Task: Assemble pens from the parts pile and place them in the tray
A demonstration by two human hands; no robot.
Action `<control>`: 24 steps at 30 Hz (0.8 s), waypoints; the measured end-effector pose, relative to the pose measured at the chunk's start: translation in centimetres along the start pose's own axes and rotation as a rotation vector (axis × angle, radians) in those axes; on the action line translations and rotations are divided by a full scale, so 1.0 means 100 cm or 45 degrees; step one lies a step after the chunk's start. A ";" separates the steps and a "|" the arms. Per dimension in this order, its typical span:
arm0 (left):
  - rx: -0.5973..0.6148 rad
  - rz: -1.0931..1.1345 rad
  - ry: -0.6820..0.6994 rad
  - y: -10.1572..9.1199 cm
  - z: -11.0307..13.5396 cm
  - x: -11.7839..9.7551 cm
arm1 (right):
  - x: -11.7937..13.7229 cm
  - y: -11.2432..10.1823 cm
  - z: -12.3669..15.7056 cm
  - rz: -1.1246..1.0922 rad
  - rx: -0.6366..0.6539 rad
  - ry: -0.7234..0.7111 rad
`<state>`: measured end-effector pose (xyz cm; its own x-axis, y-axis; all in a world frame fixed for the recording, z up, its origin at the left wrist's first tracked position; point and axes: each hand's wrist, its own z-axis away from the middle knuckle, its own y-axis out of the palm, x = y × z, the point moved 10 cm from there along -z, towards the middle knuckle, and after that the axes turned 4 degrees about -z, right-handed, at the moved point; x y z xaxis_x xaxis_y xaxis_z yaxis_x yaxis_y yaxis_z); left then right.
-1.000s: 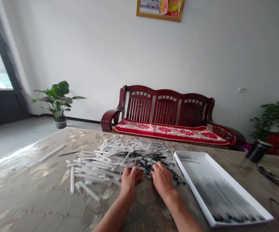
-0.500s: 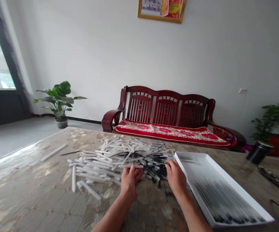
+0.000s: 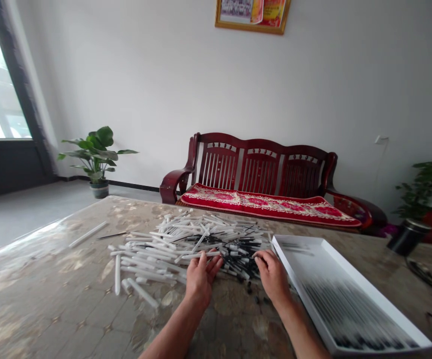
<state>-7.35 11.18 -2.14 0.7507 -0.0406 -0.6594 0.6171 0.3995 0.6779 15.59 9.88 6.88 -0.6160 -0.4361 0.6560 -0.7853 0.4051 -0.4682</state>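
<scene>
My left hand (image 3: 200, 276) holds a white pen barrel (image 3: 205, 254) crosswise between thumb and fingers, at the front of a pile. My right hand (image 3: 271, 275) is pinched closed just right of it; whatever sits between its fingertips is too small to make out. Long white pen barrels (image 3: 152, 254) make up the left and back of the pile. Between the hands lie thin black and clear pen parts (image 3: 240, 254), and a few small black pieces (image 3: 256, 299) are scattered in front. Right of my right hand stands a shallow white box (image 3: 365, 271) with a row of dark-tipped pens in it.
The tabletop (image 3: 70, 299) has a patterned, glossy cover. One white barrel and a thin dark rod (image 3: 111, 235) lie apart at the left. A black cylinder (image 3: 408, 237) and a cable (image 3: 425, 274) are at the far right. Behind the table stands a wooden bench (image 3: 261, 169).
The right end of the barrel in my left hand has tilted up slightly, and that hand's fingers have shifted a little. My right hand stays pinched in nearly the same place. The view has swung slightly left.
</scene>
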 end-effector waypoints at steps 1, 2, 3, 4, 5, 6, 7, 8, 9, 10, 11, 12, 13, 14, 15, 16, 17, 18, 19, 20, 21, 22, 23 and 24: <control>0.007 -0.002 -0.002 0.001 0.000 0.001 | 0.000 0.002 0.001 0.005 0.007 0.003; 0.014 -0.006 -0.007 0.001 0.000 0.001 | 0.000 0.003 0.001 0.009 0.011 0.007; 0.017 -0.008 -0.013 0.002 0.001 0.003 | 0.000 0.003 0.001 0.009 0.011 0.008; 0.019 -0.008 -0.018 0.002 0.001 0.004 | 0.000 0.004 0.002 0.005 0.007 0.008; 0.018 -0.006 -0.024 0.002 0.001 0.004 | -0.001 0.003 0.002 -0.002 -0.001 0.009; 0.016 -0.002 -0.029 0.002 0.001 0.005 | -0.001 0.003 0.002 -0.010 -0.011 0.010; 0.012 0.004 -0.034 0.002 0.001 0.005 | -0.002 0.002 0.002 -0.016 -0.022 0.011; 0.011 0.009 -0.037 0.002 0.002 0.005 | -0.003 0.001 0.001 -0.020 -0.032 0.013; 0.007 0.013 -0.039 0.002 0.002 0.004 | -0.004 0.000 0.001 -0.022 -0.040 0.015; 0.006 0.017 -0.039 0.002 0.002 0.004 | -0.005 -0.001 0.001 -0.023 -0.049 0.017; 0.005 0.021 -0.037 0.002 0.002 0.003 | -0.006 -0.002 0.001 -0.022 -0.057 0.019; 0.006 0.025 -0.034 0.002 0.002 0.002 | -0.006 -0.002 0.001 -0.022 -0.063 0.021; 0.009 0.026 -0.032 0.002 0.002 0.002 | -0.007 -0.003 0.002 -0.022 -0.066 0.023; 0.014 0.026 -0.032 0.003 0.002 0.002 | -0.007 -0.003 0.002 -0.021 -0.066 0.023; 0.018 0.024 -0.034 0.003 0.002 0.002 | -0.006 -0.002 0.002 -0.022 -0.061 0.021; 0.021 0.021 -0.036 0.004 0.002 0.002 | -0.005 -0.001 0.002 -0.022 -0.053 0.016; 0.019 0.017 -0.040 0.004 0.003 0.003 | -0.003 0.000 0.003 -0.023 -0.044 0.010; 0.017 0.015 -0.042 0.004 0.003 0.004 | -0.002 0.001 0.003 -0.024 -0.036 0.002; 0.014 0.013 -0.042 0.004 0.003 0.004 | 0.000 0.002 0.003 -0.026 -0.031 -0.007; 0.011 0.012 -0.043 0.003 0.004 0.005 | 0.002 0.003 0.003 -0.026 -0.027 -0.016; 0.010 0.012 -0.044 0.003 0.004 0.005 | 0.003 0.003 0.004 -0.026 -0.027 -0.024; 0.008 0.013 -0.046 0.003 0.004 0.005 | 0.003 0.002 0.004 -0.026 -0.033 -0.031; 0.006 0.016 -0.048 0.003 0.004 0.005 | 0.003 0.001 0.004 -0.027 -0.044 -0.039; 0.005 0.020 -0.048 0.002 0.004 0.005 | 0.003 -0.001 0.003 -0.029 -0.061 -0.047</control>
<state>-6.74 10.85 -2.19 0.7686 -0.0687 -0.6361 0.6060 0.3969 0.6894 15.43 9.45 6.90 -0.6008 -0.4743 0.6435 -0.7956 0.4324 -0.4242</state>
